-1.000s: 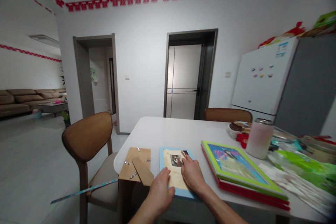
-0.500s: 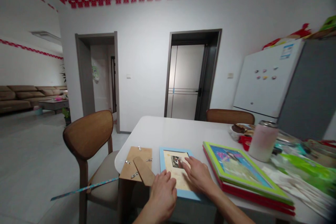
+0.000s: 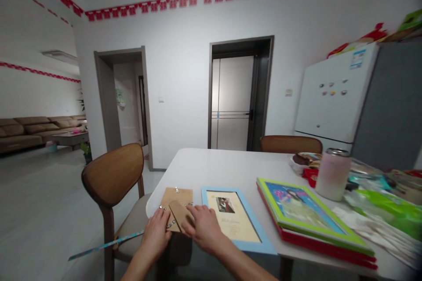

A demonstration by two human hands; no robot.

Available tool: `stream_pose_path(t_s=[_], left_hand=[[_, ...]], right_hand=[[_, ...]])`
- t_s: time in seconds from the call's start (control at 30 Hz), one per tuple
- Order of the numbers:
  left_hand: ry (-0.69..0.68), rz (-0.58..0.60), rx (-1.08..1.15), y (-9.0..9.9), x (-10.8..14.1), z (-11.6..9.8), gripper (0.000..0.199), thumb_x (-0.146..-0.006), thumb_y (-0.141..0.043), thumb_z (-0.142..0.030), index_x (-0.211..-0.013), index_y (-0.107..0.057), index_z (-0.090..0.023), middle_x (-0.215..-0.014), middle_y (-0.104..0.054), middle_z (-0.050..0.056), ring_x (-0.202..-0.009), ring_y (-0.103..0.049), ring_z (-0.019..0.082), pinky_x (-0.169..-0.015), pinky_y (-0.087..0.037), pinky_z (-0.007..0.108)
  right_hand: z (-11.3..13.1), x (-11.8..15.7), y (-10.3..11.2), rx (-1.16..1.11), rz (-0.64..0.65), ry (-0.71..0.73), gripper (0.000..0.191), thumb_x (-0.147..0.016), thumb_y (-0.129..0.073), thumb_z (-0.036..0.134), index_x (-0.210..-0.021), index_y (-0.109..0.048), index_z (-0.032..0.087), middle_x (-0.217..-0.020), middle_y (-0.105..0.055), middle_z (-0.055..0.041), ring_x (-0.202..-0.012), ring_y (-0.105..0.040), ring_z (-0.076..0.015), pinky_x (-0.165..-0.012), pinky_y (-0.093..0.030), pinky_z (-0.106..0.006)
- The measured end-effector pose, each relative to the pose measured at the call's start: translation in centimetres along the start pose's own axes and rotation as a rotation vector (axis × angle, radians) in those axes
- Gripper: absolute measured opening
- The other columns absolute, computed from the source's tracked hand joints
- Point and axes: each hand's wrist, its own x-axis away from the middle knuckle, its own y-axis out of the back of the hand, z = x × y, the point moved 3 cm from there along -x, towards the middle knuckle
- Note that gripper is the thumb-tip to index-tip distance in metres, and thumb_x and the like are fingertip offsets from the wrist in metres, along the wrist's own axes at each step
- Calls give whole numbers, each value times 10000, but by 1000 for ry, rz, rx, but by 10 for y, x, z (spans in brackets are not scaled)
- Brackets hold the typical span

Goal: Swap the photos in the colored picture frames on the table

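"Board (image 3: 171,197), the brown one: where does it lie?"

"Just left of the blue frame (image 3: 254,220), on the white table (image 3: 224,167), with a stand leg (image 3: 180,215) slanting across it and metal clips (image 3: 177,190) near its edges."

"What is at it?"

"The left hand (image 3: 156,230), fingers half curled on the side away from the blue frame, by one clip. The right hand (image 3: 206,230) is loosely bent, thumb and fingers apart, on the side nearest the blue frame. I cannot tell whether either grips anything."

"What is inside the blue frame?"

"A cream sheet (image 3: 242,224) bearing a small photo (image 3: 225,205)."

"And to the right of the blue frame?"

"A green-framed picture (image 3: 298,206) on top of something red (image 3: 325,248), with a pink bottle (image 3: 334,175) farther off"
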Motion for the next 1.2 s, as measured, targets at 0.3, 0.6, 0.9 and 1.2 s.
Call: stream_pose_path(t_s=[0.3,0.6,0.9,1.2], left_hand=[[-81,-157,216,13,-8,-13,448,-648,-527,-174,-1093,-492,-205,-1227,-456,54,-1153,-371,181,-966,-261,283],[-320,-26,222,-9,10,-127,308,-715,-497,-191,-1020,-507,-237,-1153,-485,27,-1073,-427,169,-892,-335,242],[-424,75,116,-24,9,-147,144,-772,-449,-304,-822,-557,-224,-965,-565,9,-973,-477,176,-906,-279,344],[-452,49,150,-29,18,-127,337,-665,-593,-441,-901,-502,-219,-1160,-488,43,-1106,-387,229,-958,-173,444]], right_hand=[[0,-10,7,-134,-41,-54,464,-613,-521,227,-1075,-535,198,-938,-570,-90,-884,-485,-209,-770,-353,-304],[-95,56,68,-56,-70,-115,401,-651,-463,248,-1027,-586,179,-955,-582,-79,-898,-500,-192,-822,-358,-275],[-122,72,55,87,-31,-130,326,-672,-447,271,-928,-636,201,-899,-592,-73,-855,-505,-196,-771,-357,-281],[-119,48,54,40,37,-102,309,-765,-350,266,-829,-640,179,-829,-551,-65,-798,-487,-159,-743,-339,-238]])
